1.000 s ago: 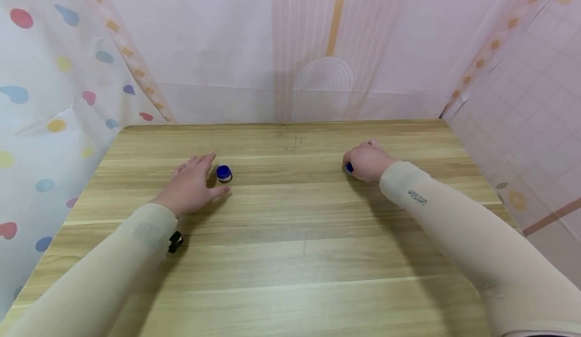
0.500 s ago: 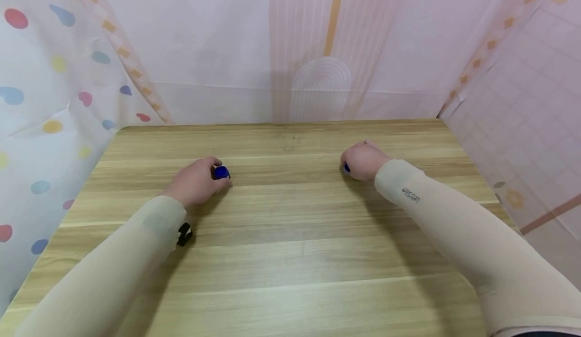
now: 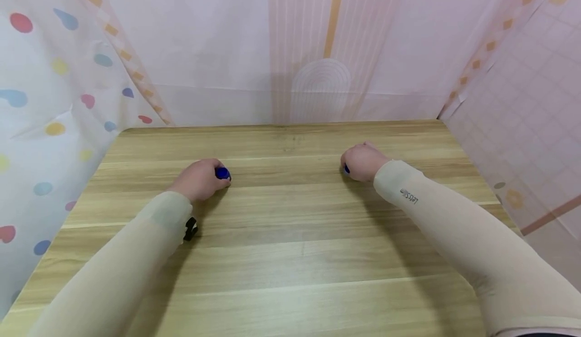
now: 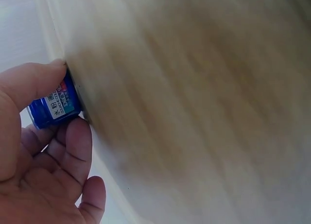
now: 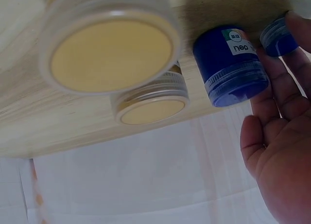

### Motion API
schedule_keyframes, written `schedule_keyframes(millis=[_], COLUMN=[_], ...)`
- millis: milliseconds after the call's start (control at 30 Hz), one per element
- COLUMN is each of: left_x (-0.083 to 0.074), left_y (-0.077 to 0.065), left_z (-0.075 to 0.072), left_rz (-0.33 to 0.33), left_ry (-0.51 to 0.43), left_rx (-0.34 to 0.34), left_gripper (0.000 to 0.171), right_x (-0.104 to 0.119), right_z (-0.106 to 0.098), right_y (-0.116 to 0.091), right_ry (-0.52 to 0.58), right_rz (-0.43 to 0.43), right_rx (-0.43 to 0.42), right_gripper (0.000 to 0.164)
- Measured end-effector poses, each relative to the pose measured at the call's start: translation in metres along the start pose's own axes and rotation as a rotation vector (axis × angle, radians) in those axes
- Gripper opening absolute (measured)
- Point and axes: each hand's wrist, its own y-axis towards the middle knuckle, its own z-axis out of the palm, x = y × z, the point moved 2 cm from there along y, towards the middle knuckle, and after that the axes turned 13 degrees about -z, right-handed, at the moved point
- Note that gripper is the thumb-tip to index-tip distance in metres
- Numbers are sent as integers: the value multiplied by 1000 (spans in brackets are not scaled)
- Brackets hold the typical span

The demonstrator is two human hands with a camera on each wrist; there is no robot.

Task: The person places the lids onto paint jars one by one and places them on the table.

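Observation:
My left hand (image 3: 197,179) pinches a small blue jar of gouache paint (image 4: 56,105) between thumb and fingers, at the left of the wooden table. Its label faces the left wrist camera. Farther right, my right hand (image 3: 364,161) grips a smaller-looking blue jar (image 5: 279,37), mostly covered by the hand in the head view. Beside those fingers in the right wrist view stands another blue jar (image 5: 231,63) with a white label. Two jars with yellow ends, a near one (image 5: 112,54) and a farther one (image 5: 153,110), are left of it.
The wooden table (image 3: 290,226) runs back to a patterned pink-white sheet (image 3: 218,49). A dotted sheet (image 3: 41,125) borders the left side and a grid-patterned one (image 3: 522,125) the right. A black wrist mount (image 3: 190,229) sits under the left sleeve.
My left hand has come in from open fingers beside the blue jar and taken hold of it. The right hand has stayed on its jar almost without moving.

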Motion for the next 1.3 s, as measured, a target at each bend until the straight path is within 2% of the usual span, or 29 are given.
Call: schedule_keyframes(millis=[467,1300], left_x=[-3,-4], left_y=[9,10], left_z=[2,1], left_rz=[6,-16], left_ry=[-3,-12], left_rx=[6,15], left_gripper=[59,62], right_x=[-3,-4], right_z=[2,3], right_y=[1,1], right_ry=[-28,-15], right_rz=[5,7], right_rx=[1,-16], right_gripper=[26,24])
